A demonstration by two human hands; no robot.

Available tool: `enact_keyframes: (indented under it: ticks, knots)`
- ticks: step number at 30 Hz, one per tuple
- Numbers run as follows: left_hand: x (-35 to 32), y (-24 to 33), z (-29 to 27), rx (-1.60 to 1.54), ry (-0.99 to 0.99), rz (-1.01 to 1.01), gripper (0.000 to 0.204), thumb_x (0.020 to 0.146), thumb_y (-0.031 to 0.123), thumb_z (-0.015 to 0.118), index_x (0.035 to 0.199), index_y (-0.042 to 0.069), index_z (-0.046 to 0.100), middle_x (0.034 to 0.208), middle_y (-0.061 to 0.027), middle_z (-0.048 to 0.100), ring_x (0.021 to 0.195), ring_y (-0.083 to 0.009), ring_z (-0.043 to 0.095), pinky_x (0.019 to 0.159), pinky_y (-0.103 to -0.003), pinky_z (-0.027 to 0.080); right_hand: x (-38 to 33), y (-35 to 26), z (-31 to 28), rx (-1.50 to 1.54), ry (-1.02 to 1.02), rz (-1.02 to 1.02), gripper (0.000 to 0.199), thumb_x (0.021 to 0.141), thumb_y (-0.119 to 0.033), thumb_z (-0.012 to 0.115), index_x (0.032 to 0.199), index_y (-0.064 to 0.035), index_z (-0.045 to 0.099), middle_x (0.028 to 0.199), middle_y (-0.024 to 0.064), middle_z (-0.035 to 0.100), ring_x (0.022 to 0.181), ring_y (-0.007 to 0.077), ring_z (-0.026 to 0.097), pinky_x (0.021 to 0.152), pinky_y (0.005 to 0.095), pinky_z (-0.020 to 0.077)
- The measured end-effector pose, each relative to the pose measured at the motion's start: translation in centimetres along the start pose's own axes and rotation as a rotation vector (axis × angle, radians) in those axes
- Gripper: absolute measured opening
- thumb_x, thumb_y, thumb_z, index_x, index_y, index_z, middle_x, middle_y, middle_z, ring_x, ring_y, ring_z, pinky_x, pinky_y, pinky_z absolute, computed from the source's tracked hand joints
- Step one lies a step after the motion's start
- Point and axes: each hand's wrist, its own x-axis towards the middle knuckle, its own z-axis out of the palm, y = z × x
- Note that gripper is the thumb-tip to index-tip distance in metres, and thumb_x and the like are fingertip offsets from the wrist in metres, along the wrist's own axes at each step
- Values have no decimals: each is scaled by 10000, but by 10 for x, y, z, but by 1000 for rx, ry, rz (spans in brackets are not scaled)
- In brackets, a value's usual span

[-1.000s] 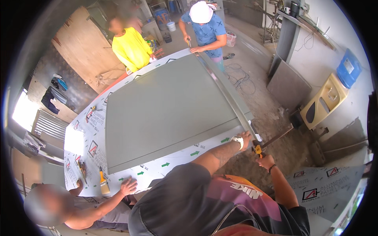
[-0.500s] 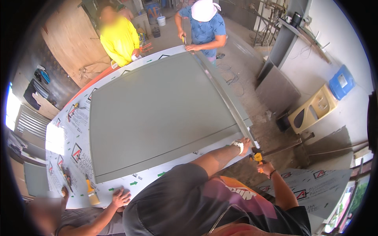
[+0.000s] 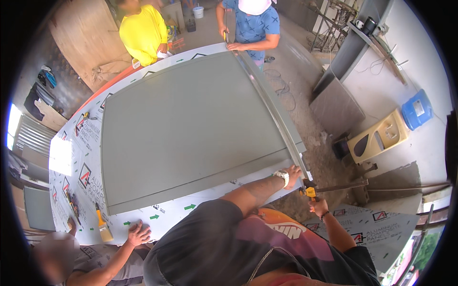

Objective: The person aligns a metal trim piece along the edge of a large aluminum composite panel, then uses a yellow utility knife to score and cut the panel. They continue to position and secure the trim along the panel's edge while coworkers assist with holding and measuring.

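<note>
We're resting our left hand [image 3: 292, 175] at the nr end of a long, straight, silver metal bar [image 3: 274, 118], fingers partly spread & bent over it; we can't tell if they're closing round it. A chunky white wristwatch [image 3: 282, 177] is sitting on that wrist. We're wrapping our right hand [image 3: 318, 206], w/ a dark bracelet [image 3: 326, 214] at the wrist, round the handle of a yellow-and-black hand tool [image 3: 310, 191], fingers curled in tight. The tool's head is sitting right by the bar's nr end, tho we can't tell if it's touching.

The bar is lying lengthwise nr the right edge of a big, flat, matt grey panel [image 3: 191, 128], w/ a grey strip showing on its far right side. The panel is lying flat on a white tabletop printed w/ green arrows [image 3: 176, 204].

At the far end, a co-worker in a blue patterned shirt [image 3: 260, 29] is resting one hand [image 3: 235, 46] by the bar's other end. At lower left, another co-worker's open hand [image 3: 139, 233] is lying flat on the tabletop edge, nr a wide yellow-handled paintbrush [image 3: 101, 225].
</note>
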Motion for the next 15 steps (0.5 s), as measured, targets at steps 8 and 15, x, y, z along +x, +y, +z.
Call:
enact_keyframes:
  ticks: [8,15]
  knots:
    - [-4,4,4,-65,128,-17,920,633,178,845,1458,17,472,1512,-151,442,1310,-356,482,910,-424,608,-7,-12,3,-51,25,26,145,883,-97,760,832,-19,648,681,26,622,557,113,584,509,296,516]
    - [-10,12,7,-51,244,-64,828,668,139,812,1424,-10,510,1526,-164,451,1305,-323,497,902,-413,586,-7,-10,4,-11,18,24,152,882,-84,729,793,-36,617,648,5,590,525,106,555,462,289,455]
